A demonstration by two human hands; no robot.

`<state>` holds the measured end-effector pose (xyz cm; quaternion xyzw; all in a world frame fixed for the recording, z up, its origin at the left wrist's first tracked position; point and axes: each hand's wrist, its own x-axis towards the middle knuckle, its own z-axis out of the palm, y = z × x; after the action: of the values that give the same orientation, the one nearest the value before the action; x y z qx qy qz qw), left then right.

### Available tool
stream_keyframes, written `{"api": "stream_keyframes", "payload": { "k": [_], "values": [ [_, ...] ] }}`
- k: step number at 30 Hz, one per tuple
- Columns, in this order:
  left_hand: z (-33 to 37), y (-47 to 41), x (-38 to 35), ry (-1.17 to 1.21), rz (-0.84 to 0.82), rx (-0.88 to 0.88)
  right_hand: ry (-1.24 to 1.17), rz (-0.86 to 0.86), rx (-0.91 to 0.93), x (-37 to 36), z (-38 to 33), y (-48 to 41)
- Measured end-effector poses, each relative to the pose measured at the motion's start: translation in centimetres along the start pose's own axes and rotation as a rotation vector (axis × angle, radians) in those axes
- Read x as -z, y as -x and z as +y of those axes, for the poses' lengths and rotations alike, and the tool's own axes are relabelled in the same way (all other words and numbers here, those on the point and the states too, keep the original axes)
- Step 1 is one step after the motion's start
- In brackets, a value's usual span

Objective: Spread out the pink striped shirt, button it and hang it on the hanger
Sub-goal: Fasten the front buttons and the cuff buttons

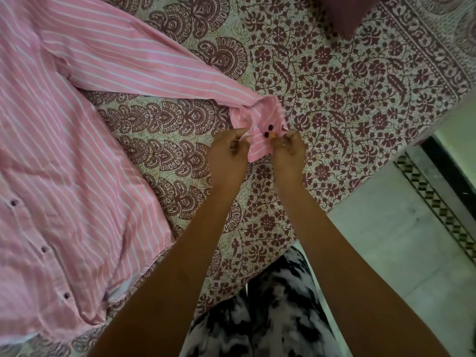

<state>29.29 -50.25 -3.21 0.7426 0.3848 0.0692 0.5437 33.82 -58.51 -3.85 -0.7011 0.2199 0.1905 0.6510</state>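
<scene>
The pink striped shirt lies spread on the bed at the left, its front placket with dark buttons running down the lower left. One sleeve stretches right across the bedsheet to its cuff, which carries two dark buttons. My left hand pinches the cuff's left edge. My right hand pinches its right edge, thumb beside the lower button. No hanger is in view.
A maroon floral printed bedsheet covers the bed. A dark maroon pillow corner sits at the top. The bed's edge runs diagonally at the right, with a pale tiled floor beyond. Black-and-white patterned trousers show below.
</scene>
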Motion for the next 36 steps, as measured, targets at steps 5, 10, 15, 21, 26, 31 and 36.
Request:
{"api": "stream_keyframes", "payload": {
  "k": [5, 10, 15, 21, 26, 31, 36],
  "values": [
    [0.4, -0.4, 0.0, 0.025, 0.001, 0.019, -0.050, -0.078, 0.018, -0.2, -0.2, 0.7],
    [0.8, -1.0, 0.1, 0.035, -0.030, 0.048, -0.039, -0.118, 0.004, -0.5, 0.1, 0.7],
    [1.0, -1.2, 0.1, 0.038, -0.084, 0.034, -0.025, -0.042, -0.084, -1.1, 0.4, -0.1],
    [0.5, -1.4, 0.3, 0.172, -0.106, 0.145, 0.060, -0.024, -0.031, -0.7, 0.4, -0.8],
    [0.3, -1.6, 0.4, 0.167, -0.042, 0.196, 0.293, -0.055, 0.159, 0.4, 1.0, -0.5],
    [0.8, -1.5, 0.5, 0.117, -0.119, 0.163, 0.386, -0.114, 0.295, 0.6, 1.1, 0.1],
    [1.1, -1.7, 1.2, 0.113, -0.208, 0.134, 0.513, -0.122, 0.393, 1.2, 1.2, -0.3]
  ]
}}
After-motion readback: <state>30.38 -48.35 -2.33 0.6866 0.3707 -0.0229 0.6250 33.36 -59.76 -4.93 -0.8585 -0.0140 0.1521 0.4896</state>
